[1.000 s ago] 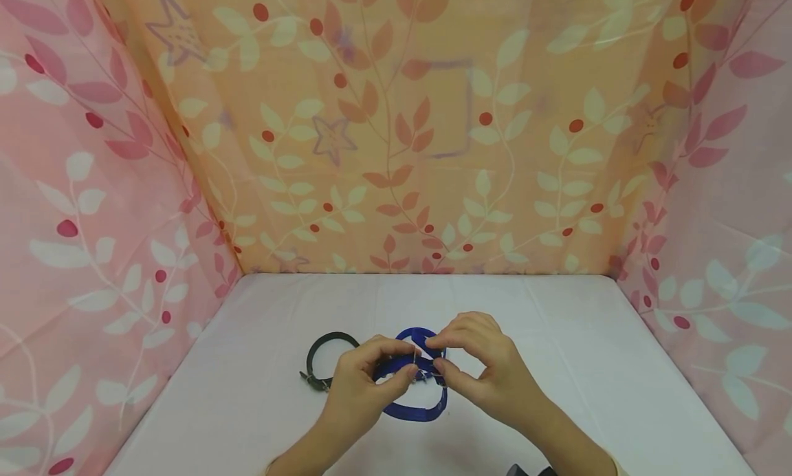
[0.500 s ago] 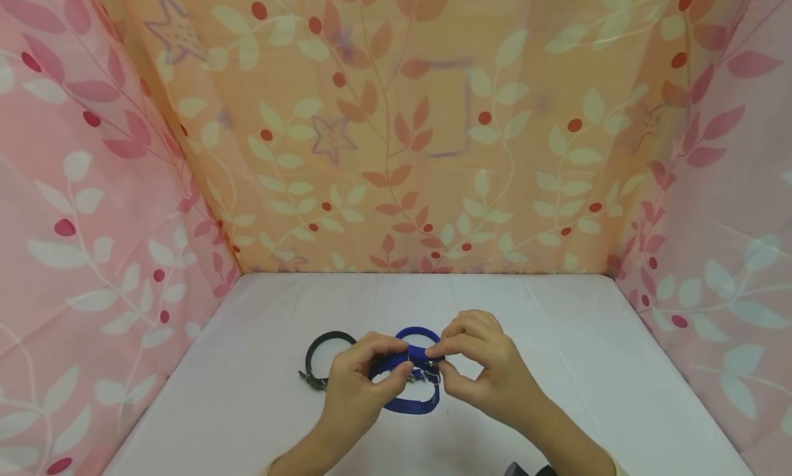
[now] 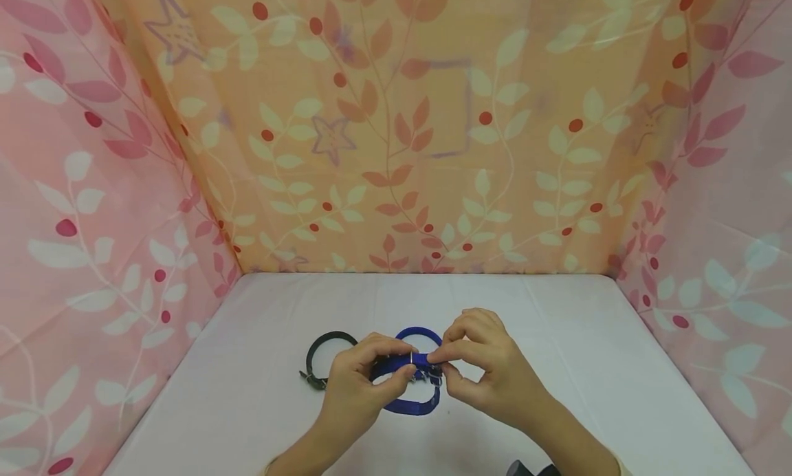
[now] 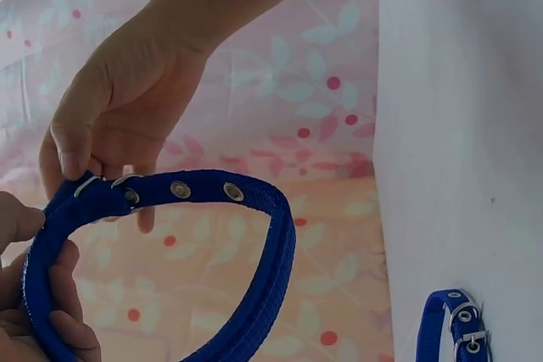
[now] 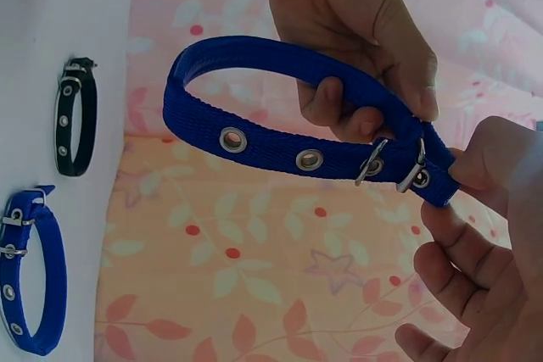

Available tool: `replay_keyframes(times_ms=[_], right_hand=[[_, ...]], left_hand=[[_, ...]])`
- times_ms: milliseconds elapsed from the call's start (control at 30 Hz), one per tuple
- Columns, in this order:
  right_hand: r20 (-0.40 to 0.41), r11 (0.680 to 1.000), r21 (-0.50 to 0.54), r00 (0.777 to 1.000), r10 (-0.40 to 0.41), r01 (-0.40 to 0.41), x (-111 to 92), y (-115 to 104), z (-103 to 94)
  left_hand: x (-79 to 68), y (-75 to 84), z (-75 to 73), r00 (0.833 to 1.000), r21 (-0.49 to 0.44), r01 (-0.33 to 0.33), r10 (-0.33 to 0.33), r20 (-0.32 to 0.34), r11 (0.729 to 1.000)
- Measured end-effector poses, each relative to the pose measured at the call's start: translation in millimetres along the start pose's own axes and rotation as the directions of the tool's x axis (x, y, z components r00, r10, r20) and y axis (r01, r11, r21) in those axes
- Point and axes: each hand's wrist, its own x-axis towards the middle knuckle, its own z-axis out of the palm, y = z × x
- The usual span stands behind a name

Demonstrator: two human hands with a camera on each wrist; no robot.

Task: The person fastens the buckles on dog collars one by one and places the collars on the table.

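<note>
Between both hands is a blue webbing collar (image 5: 271,152) with metal eyelets, raised over the table and formed into a loop. Its metal buckle (image 5: 413,177) sits close to a wire ring, with the strap passing through at that end. My left hand (image 3: 365,376) grips the band beside the buckle between thumb and fingers. On the other side, my right hand (image 3: 489,366) pinches the strap's end between thumb and forefinger. A second blue collar (image 5: 56,277), buckled into a loop, rests on the table. The raised collar and hands overlap it in the head view.
A black collar (image 3: 331,336), also looped, lies on the white table (image 3: 297,304) to the left, partly behind my left hand. Patterned cloth (image 3: 396,187) walls in the table at the back and both sides. A dark device (image 3: 518,469) shows by my right forearm.
My right fingers have shifted from beside the strap to its end, and the strap now lies straight across between the hands. The left hand has barely moved; the black collar stays put.
</note>
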Motion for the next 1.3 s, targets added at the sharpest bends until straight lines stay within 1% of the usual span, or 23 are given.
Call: replay_keyframes(times_ms=[133, 233, 333, 433, 500, 633, 700, 767, 833, 900, 967, 1000, 1067, 1133, 1233, 1300], right_hand=[[0.016, 1.0, -0.014, 1.0, -0.012, 0.012, -1, -1, -0.9], [0.026, 1.0, -0.012, 1.0, -0.01, 0.01, -1, -2, -2.0], [0.027, 1.0, -0.011, 1.0, -0.006, 0.006, -1, -2, -2.6], [0.022, 1.0, -0.013, 1.0, 0.003, -0.002, -1, -2, -2.5], [0.022, 1.0, -0.013, 1.0, 0.011, -0.01, -2, -2, -2.1], [0.046, 1.0, -0.006, 0.999, 0.014, -0.014, -3, -3, -0.9], [0.063, 1.0, -0.01, 0.998, 0.026, -0.025, -3, -3, -1.2], [0.08, 0.998, -0.02, 0.995, 0.056, -0.055, -3, -4, -3.0], [0.109, 0.993, -0.035, 0.987, 0.118, -0.115, -3, -4, -6.0], [0.148, 0.982, -0.054, 0.971, 0.189, -0.183, -3, -3, -9.4], [0.195, 0.966, -0.074, 0.947, 0.257, -0.247, -4, -2, -12.3], [0.215, 0.958, -0.084, 0.934, 0.284, -0.272, -4, -1, -13.2], [0.243, 0.947, -0.098, 0.916, 0.32, -0.305, -4, 1, -14.3], [0.256, 0.942, -0.104, 0.906, 0.336, -0.32, -5, 2, -14.5], [0.252, 0.945, -0.1, 0.911, 0.326, -0.31, -5, 5, -13.7], [0.239, 0.952, -0.096, 0.922, 0.305, -0.29, -5, 6, -13.3]], left_hand=[[0.3, 1.6, -0.3, 1.0, 0.005, 0.024, -0.024, 0.019, 1.0], [1.3, 2.5, -1.3, 0.996, 0.025, 0.076, -0.077, 0.043, 0.997], [2.8, 3.5, -2.7, 0.987, 0.069, 0.144, -0.148, 0.066, 0.987], [4.1, 3.7, -3.9, 0.979, 0.116, 0.179, -0.188, 0.077, 0.977], [4.3, 3.1, -4.2, 0.979, 0.145, 0.177, -0.19, 0.08, 0.973], [3.4, 1.7, -3.7, 0.983, 0.15, 0.129, -0.146, 0.111, 0.98], [3.3, 1.9, -4.2, 0.985, 0.151, 0.113, -0.13, 0.113, 0.982], [3.8, 3.7, -5.6, 0.985, 0.166, 0.127, -0.144, 0.096, 0.978], [4.8, 6.4, -8.2, 0.981, 0.175, 0.168, -0.182, 0.063, 0.97], [5.6, 9.3, -11.1, 0.974, 0.161, 0.216, -0.224, 0.031, 0.963], [6.7, 11.9, -14.0, 0.969, 0.128, 0.242, -0.246, 0.009, 0.962], [7.2, 12.6, -15.4, 0.969, 0.104, 0.246, -0.247, 0.002, 0.964], [8.3, 13.5, -18.1, 0.973, 0.059, 0.23, -0.23, -0.006, 0.971], [9.4, 13.8, -20.5, 0.982, 0.021, 0.191, -0.191, -0.006, 0.981], [11.0, 12.4, -23.4, 0.993, -0.041, 0.121, -0.121, 0.006, 0.992], [12.1, 10.9, -25.0, 0.997, -0.061, 0.083, -0.082, 0.013, 0.995]])
